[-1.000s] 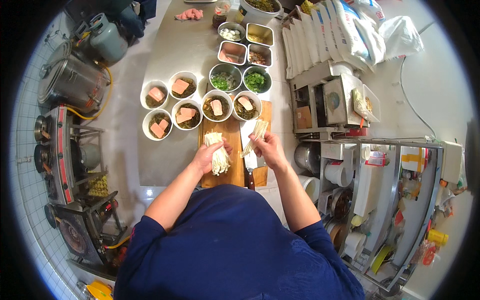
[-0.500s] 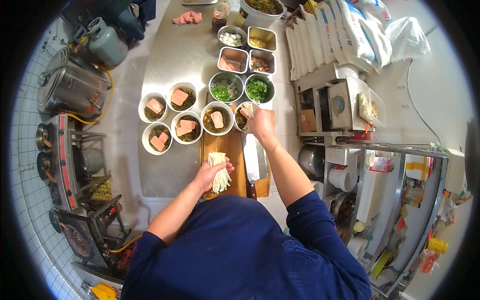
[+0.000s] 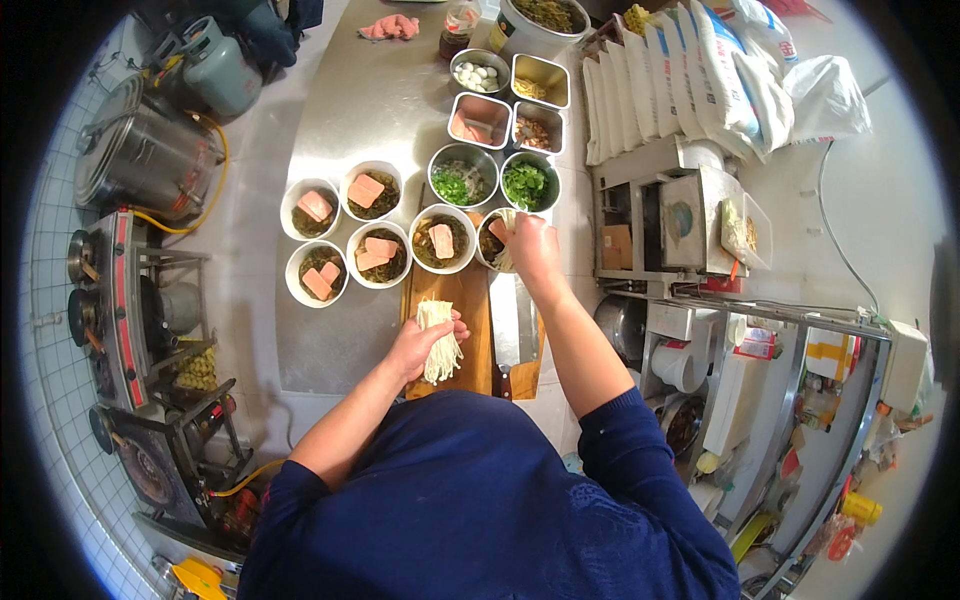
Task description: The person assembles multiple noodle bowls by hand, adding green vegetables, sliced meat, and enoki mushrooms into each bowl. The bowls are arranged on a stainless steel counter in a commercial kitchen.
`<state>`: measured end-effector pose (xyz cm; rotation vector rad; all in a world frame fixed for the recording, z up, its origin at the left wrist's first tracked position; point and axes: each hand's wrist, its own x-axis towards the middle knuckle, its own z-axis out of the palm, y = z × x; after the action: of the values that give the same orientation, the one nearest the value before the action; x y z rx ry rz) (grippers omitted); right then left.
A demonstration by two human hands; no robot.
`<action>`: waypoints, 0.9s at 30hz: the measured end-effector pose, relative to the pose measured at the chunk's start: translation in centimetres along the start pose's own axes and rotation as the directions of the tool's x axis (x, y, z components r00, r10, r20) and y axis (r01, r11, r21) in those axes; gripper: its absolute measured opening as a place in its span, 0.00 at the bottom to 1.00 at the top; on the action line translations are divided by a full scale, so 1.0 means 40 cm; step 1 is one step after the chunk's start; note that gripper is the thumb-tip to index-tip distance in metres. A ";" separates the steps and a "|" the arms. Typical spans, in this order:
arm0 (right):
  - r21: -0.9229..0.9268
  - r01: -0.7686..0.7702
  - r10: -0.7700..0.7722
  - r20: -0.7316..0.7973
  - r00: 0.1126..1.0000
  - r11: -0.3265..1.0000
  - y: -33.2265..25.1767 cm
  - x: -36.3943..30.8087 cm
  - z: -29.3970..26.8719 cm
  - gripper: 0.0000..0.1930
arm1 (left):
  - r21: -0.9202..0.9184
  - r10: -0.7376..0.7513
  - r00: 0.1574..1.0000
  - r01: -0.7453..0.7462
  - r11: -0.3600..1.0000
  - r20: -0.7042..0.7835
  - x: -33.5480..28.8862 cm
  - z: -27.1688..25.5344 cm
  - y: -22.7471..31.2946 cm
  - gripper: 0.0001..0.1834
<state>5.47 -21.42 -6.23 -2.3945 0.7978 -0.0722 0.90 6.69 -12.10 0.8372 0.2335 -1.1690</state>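
My left hand [image 3: 410, 348] is closed round a thick bunch of enoki mushrooms [image 3: 436, 325], held above the wooden cutting board [image 3: 470, 300]. My right hand [image 3: 534, 248] is over the rightmost white bowl [image 3: 480, 252], its fingers closed on a small clump of pale enoki strands [image 3: 507, 262] at the bowl's right side. Pink slabs of luncheon meat lie on dark greens in this bowl and in the other white bowls, such as the neighbouring bowl [image 3: 414, 250]. My fingertips are partly hidden. Next to my right forearm a cleaver [image 3: 513, 320] lies on the board.
Beyond the bowls stand metal containers: chopped scallions [image 3: 460, 183], green herbs [image 3: 525, 185], meat slices [image 3: 475, 130] and peeled eggs [image 3: 478, 76]. A large white bucket [image 3: 515, 38] stands at the far end. White sacks [image 3: 690, 80] and a metal shelf [image 3: 780, 325] are right, stoves [image 3: 122, 310] left.
The view has shifted slightly. My right hand has turned and lowered a little at the rightmost bowl, and fewer strands show above its rim. My left hand keeps its bunch in place.
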 end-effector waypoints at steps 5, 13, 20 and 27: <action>-0.084 -0.019 0.022 0.036 0.999 0.996 0.017 0.021 0.035 0.18 | -0.003 0.001 1.000 -0.001 1.000 0.002 0.002 0.012 0.012 0.16; -0.128 0.100 -0.098 0.023 0.995 0.987 0.023 -0.006 -0.106 0.10 | -0.181 0.001 0.995 0.018 0.983 0.104 -0.013 0.014 0.024 0.23; 0.261 0.130 -0.207 0.295 0.933 0.957 -0.069 -0.289 -0.121 0.11 | -0.288 0.013 0.980 0.045 0.957 0.198 -0.003 0.042 0.032 0.19; 0.212 0.101 -0.135 0.155 0.979 0.972 -0.086 -0.416 -0.013 0.09 | -0.041 0.074 0.989 -0.070 0.997 0.126 0.002 0.052 0.005 0.15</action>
<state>-6.44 -10.19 -1.66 -2.2179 0.5410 0.0017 0.59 5.23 -10.62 0.7308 0.1181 -1.1426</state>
